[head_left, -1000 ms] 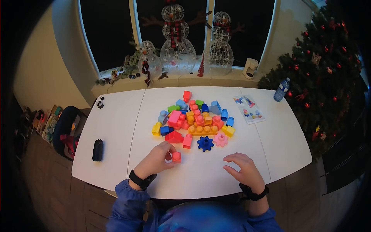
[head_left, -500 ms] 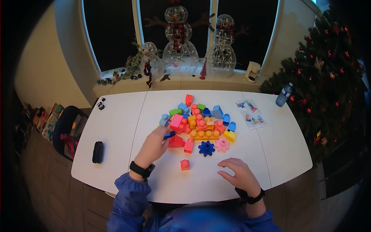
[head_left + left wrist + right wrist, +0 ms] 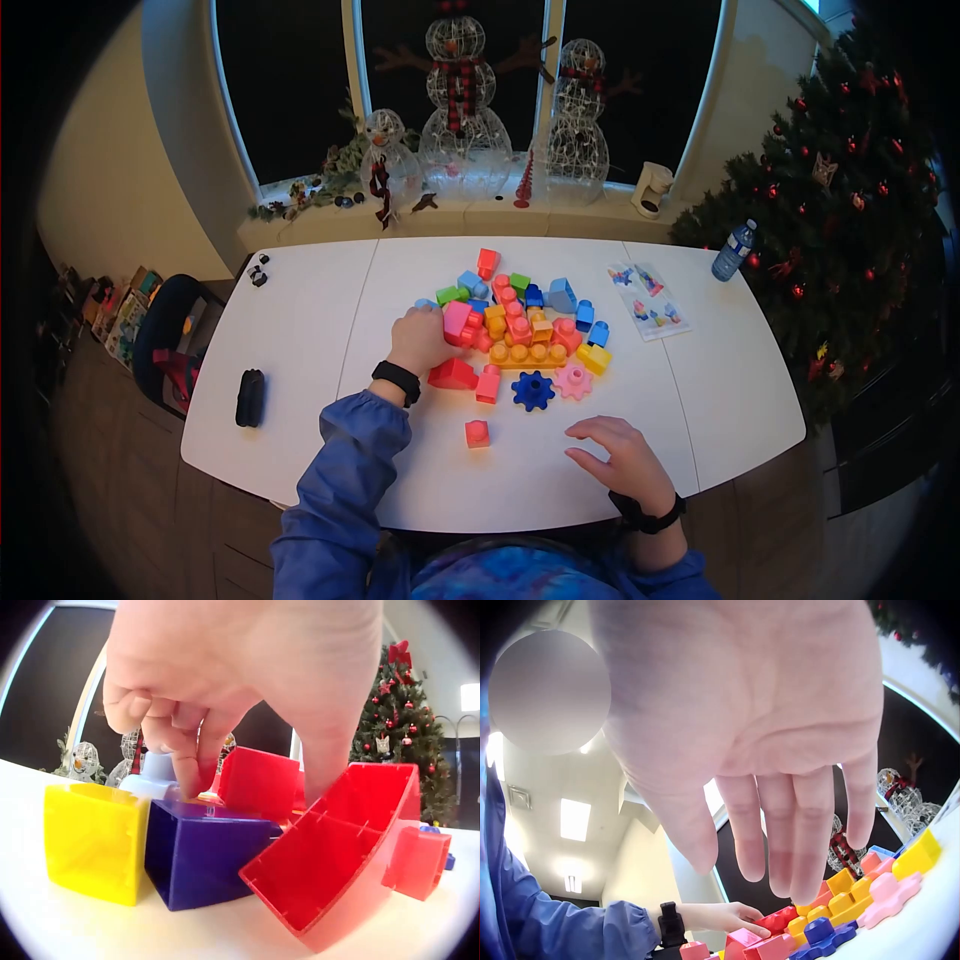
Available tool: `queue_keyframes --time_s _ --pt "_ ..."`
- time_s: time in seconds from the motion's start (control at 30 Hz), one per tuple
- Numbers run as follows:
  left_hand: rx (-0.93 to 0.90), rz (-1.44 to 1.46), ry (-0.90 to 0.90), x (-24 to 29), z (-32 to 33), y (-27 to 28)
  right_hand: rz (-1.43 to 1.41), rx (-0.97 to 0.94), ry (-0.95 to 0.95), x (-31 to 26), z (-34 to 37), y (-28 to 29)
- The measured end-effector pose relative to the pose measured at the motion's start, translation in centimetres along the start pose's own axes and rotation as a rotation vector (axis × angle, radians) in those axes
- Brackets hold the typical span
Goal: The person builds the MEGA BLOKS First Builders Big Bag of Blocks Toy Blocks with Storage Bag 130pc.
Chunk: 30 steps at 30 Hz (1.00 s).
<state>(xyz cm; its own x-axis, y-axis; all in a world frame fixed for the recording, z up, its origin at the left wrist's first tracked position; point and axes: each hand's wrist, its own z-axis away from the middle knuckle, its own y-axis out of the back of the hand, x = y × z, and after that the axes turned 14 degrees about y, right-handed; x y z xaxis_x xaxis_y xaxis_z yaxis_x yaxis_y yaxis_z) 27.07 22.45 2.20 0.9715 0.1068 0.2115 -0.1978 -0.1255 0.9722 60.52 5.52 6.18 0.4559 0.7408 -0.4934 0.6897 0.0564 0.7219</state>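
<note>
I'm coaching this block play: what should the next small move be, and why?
Probably have the left hand draw its fingers and thumb together on the red block behind the dark blue block: in the left wrist view it shows between them, though contact is unclear. The right hand holds nothing.

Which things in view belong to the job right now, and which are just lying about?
Likely in the job:
left hand, at the block pile's left side
right hand, near the table's front edge
block pile
lone coral block
blue gear
pink gear
printed sheet, perhaps for reference

Probably just lying about:
black case
water bottle
wire snowmen
decorated tree
</note>
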Motion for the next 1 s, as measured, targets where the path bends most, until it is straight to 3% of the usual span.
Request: queue_keyframes --time_s 0.13,0.43,0.63,0.73,0.93,1.0 --pt "-0.048 -0.009 0.079 0.3 0.0 -0.3 -0.002 -0.006 -0.004 0.0 -0.1 0.0" --pt "-0.045 0.053 0.026 -0.4 2.3 3.9 0.005 -0.001 0.014 0.4 -0.1 -0.2" --pt "-0.076 0.314 0.001 -2.0 3.8 6.2 -0.011 -0.015 0.017 0.5 -0.5 -0.2" --pt "-0.115 0.644 -0.136 -0.8 7.1 7.3 -0.045 -0.007 0.016 0.3 -1.6 0.0" --pt "-0.455 0.929 -0.263 3.5 12.4 7.1 -0.098 0.034 0.112 -0.9 -5.5 -0.7" --pt "-0.494 0.965 -0.28 4.5 13.3 7.2 -0.083 0.014 0.149 -0.8 -6.0 -1.5"
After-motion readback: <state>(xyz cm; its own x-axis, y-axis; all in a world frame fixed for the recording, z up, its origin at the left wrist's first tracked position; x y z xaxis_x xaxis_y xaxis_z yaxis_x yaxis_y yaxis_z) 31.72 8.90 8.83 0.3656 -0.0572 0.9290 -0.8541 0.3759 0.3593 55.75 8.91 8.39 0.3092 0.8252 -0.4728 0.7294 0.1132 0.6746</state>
